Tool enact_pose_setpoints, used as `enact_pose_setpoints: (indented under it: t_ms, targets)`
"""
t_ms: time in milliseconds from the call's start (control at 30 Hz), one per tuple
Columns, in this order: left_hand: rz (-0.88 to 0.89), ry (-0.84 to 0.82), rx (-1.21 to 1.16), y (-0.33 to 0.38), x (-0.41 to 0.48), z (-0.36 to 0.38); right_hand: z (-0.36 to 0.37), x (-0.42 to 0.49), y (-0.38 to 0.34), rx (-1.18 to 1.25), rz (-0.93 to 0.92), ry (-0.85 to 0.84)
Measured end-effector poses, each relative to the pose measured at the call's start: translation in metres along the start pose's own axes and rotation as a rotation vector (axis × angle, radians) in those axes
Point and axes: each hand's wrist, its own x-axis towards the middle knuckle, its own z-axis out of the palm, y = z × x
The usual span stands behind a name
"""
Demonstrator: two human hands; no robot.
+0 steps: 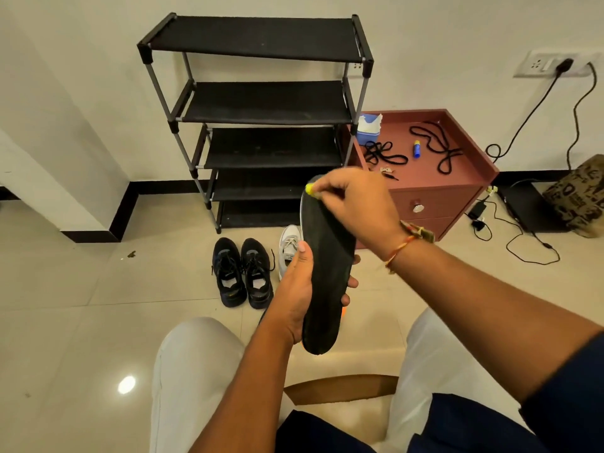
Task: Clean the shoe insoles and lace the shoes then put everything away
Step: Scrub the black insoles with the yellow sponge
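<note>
The left hand [295, 289] grips the black insole [327, 276] round its lower half, thumb on the near edge, fingertips showing past the far edge. The insole stands nearly upright above the knees, toe end up. The right hand [353, 204] pinches a small yellow thing [309, 189] against the toe end; what it is cannot be told.

There is open air on both sides of the insole. Straight behind it a white shoe [289, 245] stands on the floor, partly hidden, and just left of that a black pair [242, 273] sits side by side with bare tile around them. The rack [261, 103] stands against the wall, its black shelves bare. Touching its right side is a red cabinet [457, 188], serving as the bench, its raised rim closing the back and right side. On it lie two black laces [385, 153] [438, 145], apart, a small tube [416, 148] between them, and a blue tub [368, 130] in the back left corner. Cables [523, 243] trail over the floor to the right. The floor is glossy cream tile [65, 305] and the walls are pale.
</note>
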Motion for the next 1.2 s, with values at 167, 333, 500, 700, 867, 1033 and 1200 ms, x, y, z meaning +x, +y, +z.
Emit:
enact_pose_setpoints:
  t_ms: [167,333,500,700,867,1033,1200]
  targets:
    - [0.065,0.068,-0.101,-0.001,0.005,-0.005,0.015,-0.041,-0.017,0.040,-0.147,-0.081]
    - [-0.042,0.017,-0.103,0.000,0.004,0.003,-0.002,-0.001,0.021,-0.064,0.019,0.042]
    - [-0.051,0.104,-0.088,0.002,0.001,-0.002,-0.002,-0.007,0.021,-0.069,0.019,0.007]
    - [0.014,0.220,-0.267,0.003,0.004,-0.008,0.028,-0.081,-0.006,0.073,-0.035,-0.126]
    - [0.054,0.342,-0.376,0.008,0.004,-0.014,0.038,-0.129,-0.019,0.239,0.059,-0.226]
    - [0.101,0.424,-0.409,0.007,0.008,-0.020,0.026,-0.130,-0.011,0.507,0.340,-0.390]
    - [0.145,0.631,-0.251,0.003,0.008,-0.026,0.028,-0.119,0.016,0.789,0.668,-0.252]
